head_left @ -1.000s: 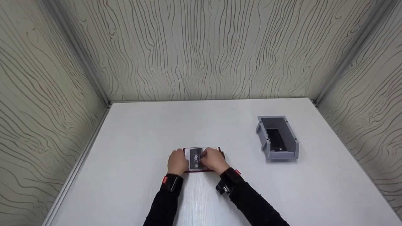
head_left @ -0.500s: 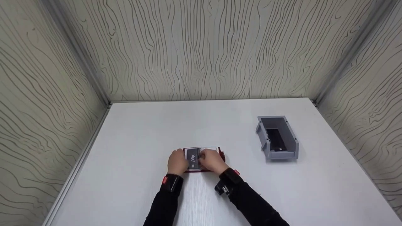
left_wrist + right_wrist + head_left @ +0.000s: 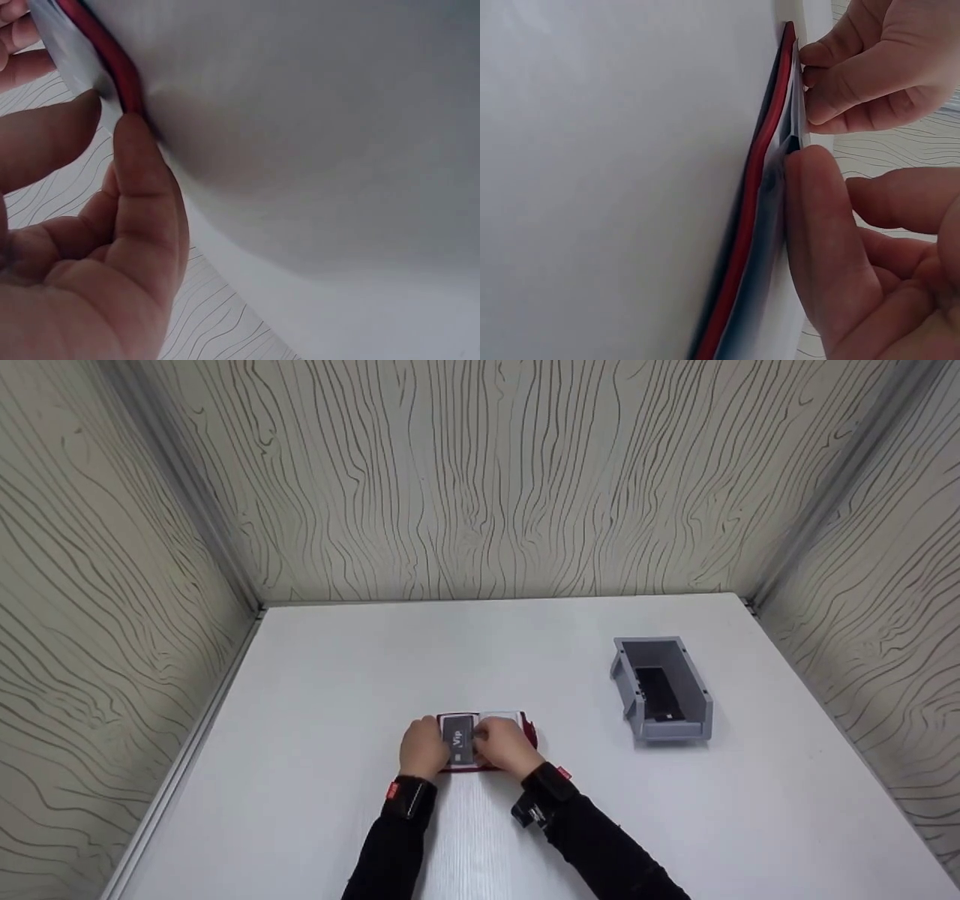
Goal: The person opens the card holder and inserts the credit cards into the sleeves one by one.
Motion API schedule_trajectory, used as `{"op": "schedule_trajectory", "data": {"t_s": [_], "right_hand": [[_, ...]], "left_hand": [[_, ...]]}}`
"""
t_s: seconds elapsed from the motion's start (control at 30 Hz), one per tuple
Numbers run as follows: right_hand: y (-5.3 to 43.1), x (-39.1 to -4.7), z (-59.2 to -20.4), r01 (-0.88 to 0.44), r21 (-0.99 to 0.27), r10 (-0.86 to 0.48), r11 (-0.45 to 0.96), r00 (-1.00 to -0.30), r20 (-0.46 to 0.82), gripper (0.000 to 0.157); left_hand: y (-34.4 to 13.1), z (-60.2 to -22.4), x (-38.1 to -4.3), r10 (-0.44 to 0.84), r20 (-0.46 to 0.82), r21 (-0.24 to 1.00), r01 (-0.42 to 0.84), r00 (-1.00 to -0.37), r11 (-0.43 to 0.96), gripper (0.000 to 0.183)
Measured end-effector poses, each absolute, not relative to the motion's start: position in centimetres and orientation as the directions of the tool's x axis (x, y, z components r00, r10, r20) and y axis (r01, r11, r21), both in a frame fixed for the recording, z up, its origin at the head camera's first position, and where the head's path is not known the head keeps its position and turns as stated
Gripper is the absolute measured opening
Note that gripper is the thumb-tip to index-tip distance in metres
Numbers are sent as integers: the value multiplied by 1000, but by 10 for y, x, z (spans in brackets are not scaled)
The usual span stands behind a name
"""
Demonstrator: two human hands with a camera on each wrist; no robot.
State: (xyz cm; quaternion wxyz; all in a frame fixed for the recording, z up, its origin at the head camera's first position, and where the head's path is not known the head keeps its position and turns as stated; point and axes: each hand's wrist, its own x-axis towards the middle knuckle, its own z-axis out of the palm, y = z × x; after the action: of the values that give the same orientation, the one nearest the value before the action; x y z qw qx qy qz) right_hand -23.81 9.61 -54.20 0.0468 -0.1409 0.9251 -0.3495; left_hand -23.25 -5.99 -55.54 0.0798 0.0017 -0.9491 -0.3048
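Note:
An open card holder (image 3: 529, 730) with a red cover and clear sleeve pages lies on the table in the head view. Over its left page is a dark grey card (image 3: 457, 739) printed "Vip". My left hand (image 3: 424, 746) pinches the holder's left edge between thumb and fingers; the left wrist view shows the red rim (image 3: 120, 67) at the fingertips. My right hand (image 3: 507, 745) pinches the card's right edge near the holder's fold, covering part of the right page. How far the card sits inside the sleeve cannot be told.
A grey plastic bin (image 3: 673, 731) stands to the right on the white table (image 3: 330, 675), with a flat black object (image 3: 660, 694) inside. Wood-patterned panels (image 3: 480, 480) enclose the table at the back and both sides.
The card has slid left across the holder's left page, and my right hand has moved slightly left with it. My left hand has stayed on the holder's left edge.

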Motion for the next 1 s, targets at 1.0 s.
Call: {"op": "schedule_trajectory", "data": {"t_s": [1.0], "right_hand": [[136, -247, -537, -236, -514, -166, 825, -970, 179, 18]], "left_hand": [[-58, -554, -232, -61, 135, 545, 22, -989, 838, 17]]}}
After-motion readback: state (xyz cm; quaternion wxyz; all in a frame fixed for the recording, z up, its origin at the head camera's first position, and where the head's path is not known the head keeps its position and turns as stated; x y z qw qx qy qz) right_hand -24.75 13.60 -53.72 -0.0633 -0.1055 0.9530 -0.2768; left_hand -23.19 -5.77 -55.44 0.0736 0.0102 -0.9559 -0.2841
